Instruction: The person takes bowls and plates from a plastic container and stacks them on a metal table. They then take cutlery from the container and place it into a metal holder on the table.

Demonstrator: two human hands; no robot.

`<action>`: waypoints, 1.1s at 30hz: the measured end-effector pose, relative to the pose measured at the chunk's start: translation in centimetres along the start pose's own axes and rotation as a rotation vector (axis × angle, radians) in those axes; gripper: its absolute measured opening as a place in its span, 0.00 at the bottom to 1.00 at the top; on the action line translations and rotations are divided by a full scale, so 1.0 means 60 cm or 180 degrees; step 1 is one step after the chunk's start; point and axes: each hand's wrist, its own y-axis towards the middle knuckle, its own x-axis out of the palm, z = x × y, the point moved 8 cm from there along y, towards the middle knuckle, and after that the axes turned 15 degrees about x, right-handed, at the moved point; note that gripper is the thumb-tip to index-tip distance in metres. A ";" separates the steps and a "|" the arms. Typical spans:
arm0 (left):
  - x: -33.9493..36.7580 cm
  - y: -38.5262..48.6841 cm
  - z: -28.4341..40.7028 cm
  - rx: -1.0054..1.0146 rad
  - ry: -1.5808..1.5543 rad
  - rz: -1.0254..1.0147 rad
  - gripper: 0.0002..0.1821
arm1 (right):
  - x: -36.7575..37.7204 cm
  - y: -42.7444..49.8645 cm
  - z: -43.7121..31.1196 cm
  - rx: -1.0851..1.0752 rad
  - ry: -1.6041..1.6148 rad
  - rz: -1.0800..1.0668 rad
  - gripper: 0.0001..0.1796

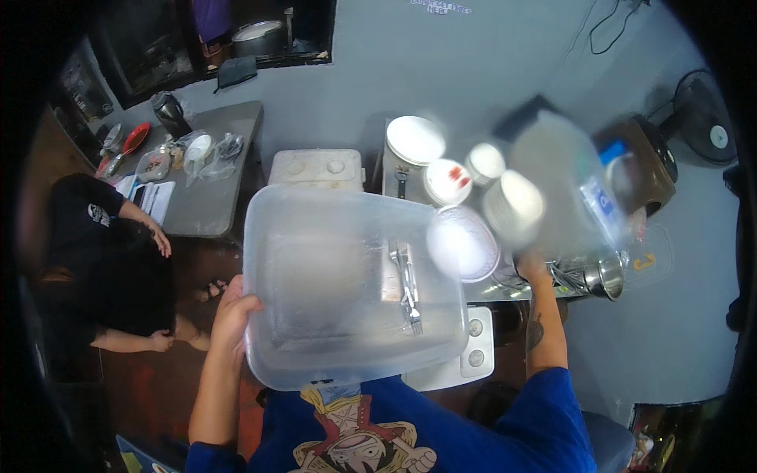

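My left hand grips the left rim of a translucent plastic bin, held in front of my body. A few forks lie inside it towards the right. My right hand reaches to the table beyond the bin, at a heap of metal cutlery; its fingers are mostly hidden, so its hold cannot be told. Beside the heap stands a steel container. White bowls are stacked just past the hand, near a round tub with white contents.
White plates and a wristwatch lie on the far table. White coolers stand beside and below it. A person in black is at the left by a grey table. A fan is at the right wall.
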 end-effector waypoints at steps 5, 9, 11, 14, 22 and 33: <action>0.000 0.006 -0.006 -0.0053 0.0007 -0.0146 0.20 | -0.112 -0.040 -0.017 -0.0243 0.0320 -0.0165 0.13; -0.002 0.003 -0.007 -0.0046 0.0056 -0.0161 0.20 | -0.232 -0.104 -0.094 -0.0395 0.2466 -0.0531 0.12; 0.000 0.003 -0.007 -0.0101 0.0015 -0.0153 0.20 | -0.208 -0.136 -0.212 -0.1016 0.3083 -0.1662 0.13; 0.002 0.001 -0.003 -0.0019 0.0017 -0.0135 0.20 | -0.147 -0.195 -0.382 -0.1957 0.1618 -0.1592 0.17; 0.002 -0.005 0.000 -0.0075 0.0179 -0.0165 0.22 | -0.065 -0.156 -0.455 -0.1306 0.2156 -0.0884 0.14; 0.006 0.001 0.002 -0.0050 0.0257 -0.0233 0.27 | -0.073 -0.260 -0.428 -0.1596 0.1847 -0.3021 0.17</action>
